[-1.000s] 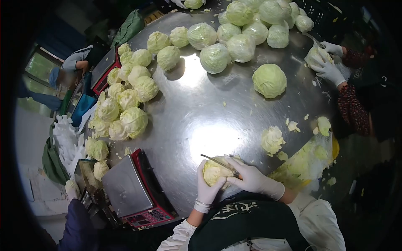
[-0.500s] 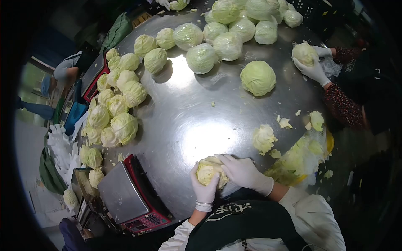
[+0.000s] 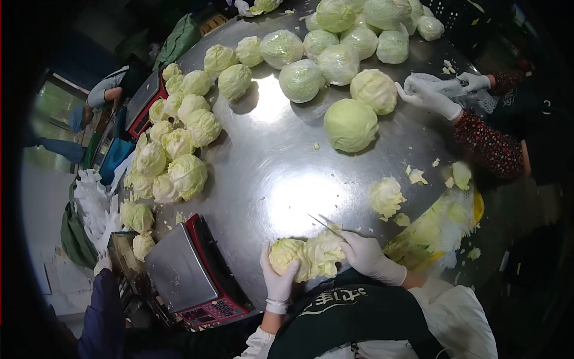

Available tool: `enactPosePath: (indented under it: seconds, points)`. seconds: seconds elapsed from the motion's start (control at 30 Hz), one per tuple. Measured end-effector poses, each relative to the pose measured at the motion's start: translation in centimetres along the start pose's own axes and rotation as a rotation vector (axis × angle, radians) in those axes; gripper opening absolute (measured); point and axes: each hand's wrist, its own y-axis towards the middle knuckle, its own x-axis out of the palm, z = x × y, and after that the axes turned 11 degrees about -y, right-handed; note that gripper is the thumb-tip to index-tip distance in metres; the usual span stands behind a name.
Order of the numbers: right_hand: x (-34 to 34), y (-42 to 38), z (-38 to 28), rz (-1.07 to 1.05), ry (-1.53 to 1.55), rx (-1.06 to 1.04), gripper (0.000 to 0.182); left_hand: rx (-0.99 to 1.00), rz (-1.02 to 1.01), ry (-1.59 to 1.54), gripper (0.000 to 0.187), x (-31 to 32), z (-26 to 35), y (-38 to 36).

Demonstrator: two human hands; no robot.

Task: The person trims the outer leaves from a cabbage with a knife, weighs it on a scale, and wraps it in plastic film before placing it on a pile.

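Note:
A small pale cabbage (image 3: 288, 253) sits in my left hand (image 3: 278, 276), fingers and thumb curled round its sides close to my apron. From its right side a loose outer leaf (image 3: 326, 251) hangs away, peeled back. My right hand (image 3: 371, 258), gloved in white like the left, is closed beside that leaf. Out of its fingers points a thin knife (image 3: 321, 223), its blade aimed up and left over the steel table (image 3: 251, 179); its handle is hidden in the hand.
Left, a scale (image 3: 182, 272) stands beside piled cabbages (image 3: 179, 143). Wrapped cabbages (image 3: 341, 63) fill the far side. A co-worker's gloved hand (image 3: 433, 99) is near two cabbages (image 3: 351, 125). Leaf scraps (image 3: 387, 197) lie right, by a netted yellow-rimmed container (image 3: 478, 206).
My hands have moved apart, and a leaf is now folded off the cabbage. The knife blade has come into sight. Across the table, the co-worker has set a cabbage down beside the large one.

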Motion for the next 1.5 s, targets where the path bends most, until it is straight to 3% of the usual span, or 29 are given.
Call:
enactPosePath:
  seconds: [0.13, 0.17, 0.2, 0.27, 0.3, 0.33, 0.43, 0.53, 0.57, 0.6, 0.67, 0.77, 0.9, 0.97, 1.0, 1.07, 1.13, 1.2, 1.27, 1.3, 1.37, 1.43, 1.47, 1.5]
  points:
    - [-4.4, 2.4, 3.9, -0.031, -0.456, 0.079, 0.036, -0.022, 0.147, -0.063, 0.081, 2.2, 0.0, 0.7]
    - [-6.7, 3.0, 1.3, -0.225, -0.532, 0.181, 0.040, 0.078, 0.111, 0.120, 0.082, 2.4, -0.6, 0.6]
    - [-7.0, 2.4, 0.1, -0.231, -0.527, 0.180, 0.040, 0.176, 0.070, 0.303, 0.083, 2.6, -1.1, 0.5]
    - [-7.3, 1.0, -1.2, -0.206, -0.289, -0.017, 0.048, 0.224, 0.060, 0.399, 0.084, 3.6, -0.7, 0.7]
    - [-7.7, 0.6, -1.7, -0.322, -0.300, -0.196, 0.056, 0.252, 0.040, 0.532, 0.084, 4.2, 0.0, 0.7]
    - [-8.1, 0.2, -2.1, -0.322, -0.302, -0.196, 0.056, 0.281, 0.021, 0.664, 0.084, 4.5, 0.3, 0.8]
    - [-8.7, -0.3, -2.8, -0.640, -0.265, -0.263, 0.050, 0.285, -0.008, 0.667, 0.085, 4.4, 0.3, 0.9]
    - [-8.0, 0.6, -2.2, -0.575, -0.323, -0.195, 0.046, 0.267, -0.017, 0.744, 0.088, 4.7, 0.4, 0.7]
    - [-6.8, 0.6, -0.4, -0.303, -0.266, -0.179, 0.044, 0.269, -0.018, 0.743, 0.088, 4.6, 0.4, 0.5]
    - [-7.4, 1.6, -0.3, -0.258, -0.278, -0.013, 0.044, 0.258, -0.015, 0.746, 0.091, 4.6, 0.4, 0.4]
    - [-7.4, 2.6, 0.3, -0.102, -0.123, 0.001, 0.052, 0.259, -0.003, 0.750, 0.093, 4.6, 0.6, 0.6]
    - [-6.7, 2.6, -2.4, -0.265, -0.061, -0.099, 0.063, 0.292, -0.013, 0.795, 0.101, 5.1, 1.0, 0.4]
    - [-1.5, 4.6, -3.1, -0.146, -0.034, -0.256, 0.063, 0.436, -0.108, 0.870, 0.103, 5.1, 0.5, 0.1]
    - [0.7, 6.9, -1.6, -0.408, 0.276, 0.107, 0.046, 0.505, -0.165, 0.922, 0.103, 3.9, 0.8, -0.2]
    - [0.9, 7.5, -1.1, -0.410, 0.277, 0.103, 0.046, 0.493, -0.226, 1.022, 0.100, 3.1, 1.9, -0.5]
    - [0.8, 8.1, 0.0, -0.297, -0.051, 0.135, 0.032, 0.481, -0.285, 1.125, 0.098, 0.8, 3.3, -0.7]
    - [0.2, 7.8, 0.5, -0.286, -0.103, 0.138, 0.030, 0.392, -0.329, 0.944, 0.089, -2.0, 3.9, -1.5]
    - [-0.2, 7.4, 0.7, -0.279, -0.151, 0.135, 0.028, 0.306, -0.243, 0.910, 0.089, -4.3, 2.3, -3.1]
    - [-0.4, 6.8, 0.3, -0.134, -0.247, 0.032, 0.040, 0.118, -0.121, 0.170, 0.098, -5.2, 0.6, -3.8]
    - [-0.2, 6.5, -0.5, -0.143, -0.243, 0.025, 0.040, 0.027, -0.042, 0.131, 0.106, -5.2, 0.2, -4.2]
    - [-0.1, 5.8, -3.1, -0.009, -0.153, -0.178, 0.058, 0.037, -0.011, 0.125, 0.104, -4.4, -0.3, -4.2]
    - [-1.0, 5.3, -6.5, -0.342, 0.122, -0.234, 0.065, 0.118, -0.024, 0.242, 0.098, -4.6, -1.4, -4.1]
    - [-0.6, 4.9, -7.1, -0.339, 0.116, -0.235, 0.065, 0.121, -0.027, 0.238, 0.098, -4.0, -1.5, -3.9]
    - [0.0, 4.3, -7.4, -0.381, 0.060, -0.335, 0.062, 0.026, 0.021, 0.030, 0.093, -2.8, -1.6, -3.7]
